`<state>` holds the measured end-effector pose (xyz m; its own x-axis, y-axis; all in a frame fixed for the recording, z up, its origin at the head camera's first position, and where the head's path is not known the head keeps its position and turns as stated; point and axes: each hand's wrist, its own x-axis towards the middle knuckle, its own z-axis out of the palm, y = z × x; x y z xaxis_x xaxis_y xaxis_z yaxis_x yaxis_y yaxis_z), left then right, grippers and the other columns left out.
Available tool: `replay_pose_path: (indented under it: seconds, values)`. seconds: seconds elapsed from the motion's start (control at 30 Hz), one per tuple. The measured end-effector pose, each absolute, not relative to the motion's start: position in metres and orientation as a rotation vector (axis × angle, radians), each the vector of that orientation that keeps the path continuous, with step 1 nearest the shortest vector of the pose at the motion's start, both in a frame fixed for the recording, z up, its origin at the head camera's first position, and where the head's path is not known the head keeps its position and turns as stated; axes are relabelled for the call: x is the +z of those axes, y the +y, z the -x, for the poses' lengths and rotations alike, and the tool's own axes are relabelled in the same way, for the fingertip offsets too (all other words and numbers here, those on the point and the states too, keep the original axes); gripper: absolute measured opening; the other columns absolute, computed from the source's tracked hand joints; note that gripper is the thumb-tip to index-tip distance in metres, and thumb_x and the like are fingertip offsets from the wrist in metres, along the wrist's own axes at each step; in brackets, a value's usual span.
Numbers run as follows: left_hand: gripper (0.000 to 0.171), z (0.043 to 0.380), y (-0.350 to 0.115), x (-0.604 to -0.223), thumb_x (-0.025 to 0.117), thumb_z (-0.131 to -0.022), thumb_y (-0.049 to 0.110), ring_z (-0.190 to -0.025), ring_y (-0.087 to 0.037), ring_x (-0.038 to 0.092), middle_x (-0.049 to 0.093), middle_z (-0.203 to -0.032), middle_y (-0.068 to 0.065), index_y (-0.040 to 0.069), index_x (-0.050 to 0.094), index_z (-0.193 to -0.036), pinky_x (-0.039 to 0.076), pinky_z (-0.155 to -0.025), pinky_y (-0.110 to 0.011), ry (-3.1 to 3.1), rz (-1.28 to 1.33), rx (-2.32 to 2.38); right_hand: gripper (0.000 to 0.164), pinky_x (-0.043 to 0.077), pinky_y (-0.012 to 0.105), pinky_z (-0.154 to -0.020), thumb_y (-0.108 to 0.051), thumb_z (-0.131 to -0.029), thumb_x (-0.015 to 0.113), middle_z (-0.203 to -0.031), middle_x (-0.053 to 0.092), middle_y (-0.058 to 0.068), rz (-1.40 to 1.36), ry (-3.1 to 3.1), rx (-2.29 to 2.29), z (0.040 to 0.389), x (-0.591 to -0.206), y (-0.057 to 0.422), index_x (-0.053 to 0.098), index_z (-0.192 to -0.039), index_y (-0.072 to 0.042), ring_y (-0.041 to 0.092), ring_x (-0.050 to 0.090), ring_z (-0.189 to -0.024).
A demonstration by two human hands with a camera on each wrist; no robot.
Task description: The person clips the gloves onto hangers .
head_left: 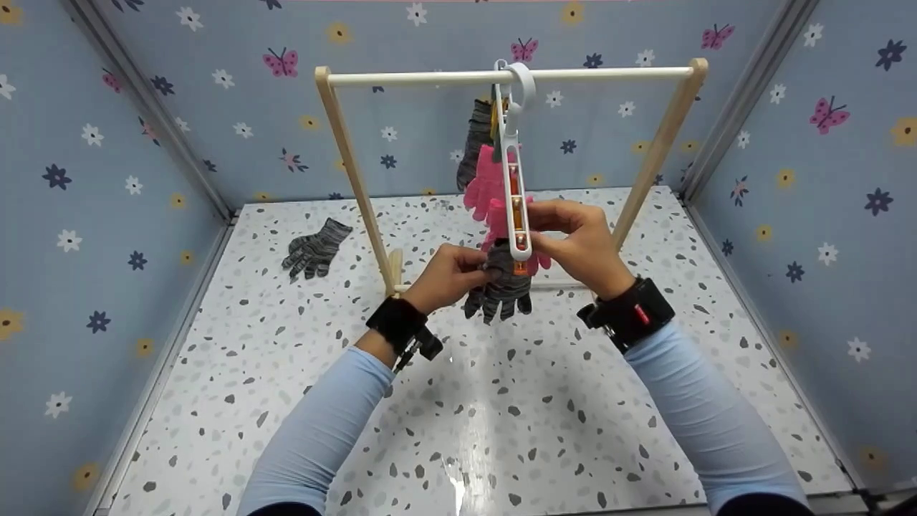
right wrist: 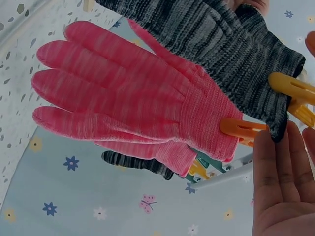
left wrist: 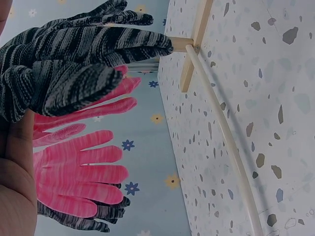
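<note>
A grey-black striped knit glove (head_left: 507, 276) hangs fingers down under the front end of a white clip hanger (head_left: 515, 179). A yellow-orange clip (right wrist: 290, 88) grips its cuff. My left hand (head_left: 451, 276) pinches the side of this glove between thumb and fingers. At the hanger's front end, my right hand (head_left: 577, 240) holds the cuff's corner at its fingertips, close beside the clip. Behind it hang two pink gloves, the nearer one (right wrist: 123, 93) on an orange clip (right wrist: 241, 129). Another grey glove (head_left: 473, 147) hangs farthest back.
The hanger hooks over the white rail (head_left: 415, 78) of a wooden-legged rack (head_left: 351, 165). A loose grey glove (head_left: 318, 249) lies left of the rack on the speckled white table (head_left: 286, 401). Flower-patterned walls (head_left: 86, 236) enclose the back and sides.
</note>
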<state>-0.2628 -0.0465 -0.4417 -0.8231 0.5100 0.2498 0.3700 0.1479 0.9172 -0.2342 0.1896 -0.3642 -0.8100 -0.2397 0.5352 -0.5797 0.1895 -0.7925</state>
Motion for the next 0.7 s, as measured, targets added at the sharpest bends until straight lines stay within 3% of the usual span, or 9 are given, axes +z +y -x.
replay_pose_path:
  seconds: [0.13, 0.27, 0.47, 0.7]
  values:
    - [0.016, 0.264, -0.046, -0.442, 0.073, -0.097, -0.003, -0.065, 0.000, 0.057, 0.074, -0.087, 0.001, -0.011, 0.080, -0.108, 0.047, -0.062, -0.017, 2.298, -0.871, 1.753, 0.033, 0.062, 0.024, -0.093, 0.012, -0.089, 0.081, -0.112, 0.079, 0.028, -0.787, -2.166, 1.645, 0.231, -0.363, 0.196, 0.075, -0.122, 0.012, 0.004, 0.076, -0.097]
    - [0.018, 0.265, -0.045, -0.443, 0.074, -0.097, -0.002, -0.066, 0.001, 0.058, 0.079, -0.093, -0.009, -0.010, 0.080, -0.112, 0.048, -0.062, -0.017, 2.289, -0.875, 1.760, 0.031, 0.062, 0.022, -0.092, 0.010, -0.090, 0.081, -0.110, 0.079, 0.027, -0.781, -2.161, 1.600, 0.226, -0.361, 0.202, 0.076, -0.121, 0.010, 0.003, 0.075, -0.097]
    - [0.020, 0.265, -0.045, -0.444, 0.075, -0.098, 0.000, -0.067, 0.001, 0.061, 0.081, -0.100, -0.022, -0.010, 0.080, -0.114, 0.050, -0.063, -0.017, 2.298, -0.876, 1.761, 0.029, 0.063, 0.021, -0.087, 0.014, -0.088, 0.080, -0.106, 0.075, 0.037, -0.815, -2.110, 1.619, 0.215, -0.361, 0.205, 0.073, -0.116, 0.017, 0.000, 0.075, -0.093]
    - [0.019, 0.266, -0.044, -0.444, 0.077, -0.097, 0.001, -0.065, 0.000, 0.059, 0.081, -0.097, -0.022, -0.009, 0.080, -0.114, 0.048, -0.062, -0.018, 2.319, -0.888, 1.752, 0.026, 0.063, 0.021, -0.084, 0.015, -0.088, 0.079, -0.102, 0.077, 0.034, -0.873, -2.126, 1.610, 0.204, -0.364, 0.205, 0.074, -0.114, 0.017, 0.001, 0.076, -0.087]
